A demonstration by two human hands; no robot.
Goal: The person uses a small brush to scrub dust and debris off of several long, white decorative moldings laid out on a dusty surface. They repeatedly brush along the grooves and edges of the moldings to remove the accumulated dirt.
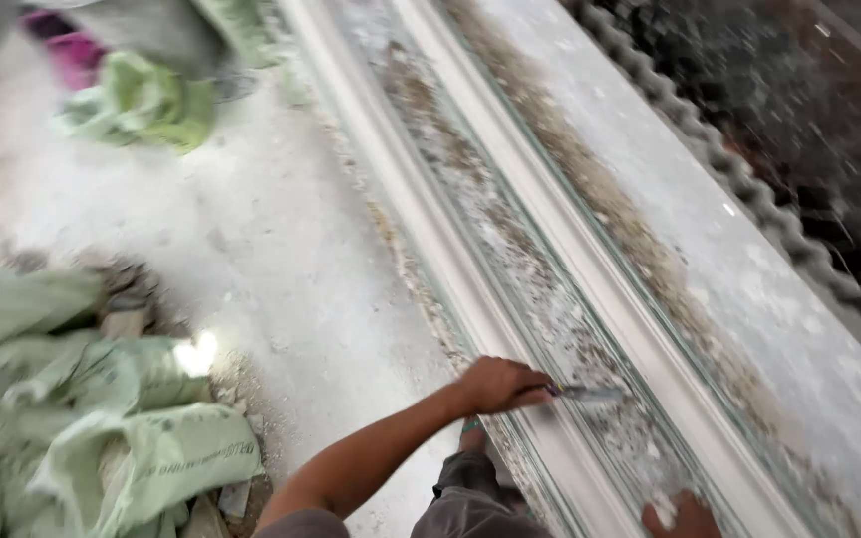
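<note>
Head camera looks down along a long white moulded plaster cornice strip [510, 249], which I take as my landmark: it runs from the top centre down to the bottom right of the view, with two raised white ribs and a rough, crumb-strewn channel between them.

My left hand [495, 385] is closed around the handle of a small flat-bladed metal scraper [590, 394]. The blade lies across the near rib and points into the channel, its tip resting on the gritty surface there. That arm reaches in from the bottom centre.

My right hand [682, 518] shows only partly at the bottom edge, resting on the far rib of the cornice; I cannot tell whether its fingers are spread or curled. The two hands are apart, the right one further down the strip.

Left of the cornice lies a dusty grey concrete floor [251, 239]. Crumpled pale green woven sacks [102, 418] are heaped well to the left of the strip, near the bottom corner.
</note>
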